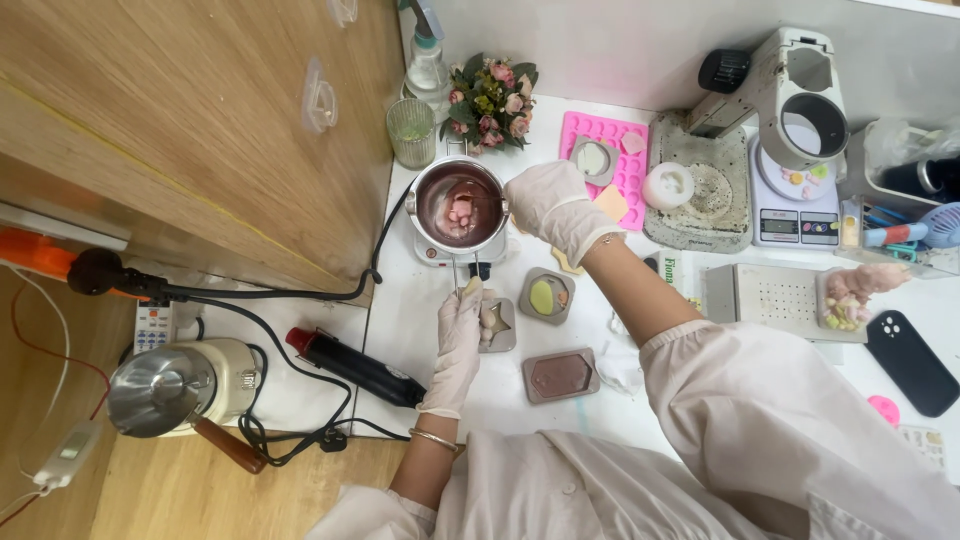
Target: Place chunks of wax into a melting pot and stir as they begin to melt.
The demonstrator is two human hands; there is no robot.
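Observation:
A small steel pot [437,232] stands on a white hot plate [432,256], filled with brownish-pink melted liquid and a few pink lumps [461,213]. My left hand [458,345], in a white glove, grips the end of the pot's thin handle [466,272], which points toward me. My gloved right hand [553,207] hovers at the pot's right rim with its fingers curled down; anything in them is hidden. By my left hand lies a grey mould with a star shape [497,325].
Grey moulds with a green oval [547,296] and a brown hexagon [560,375] lie near. A pink mould tray [612,140], scale [796,215], flowers [490,100], glass [412,131] and spray bottle [428,62] stand behind. Heat gun [355,366], kettle [178,388] and phone [910,362] flank.

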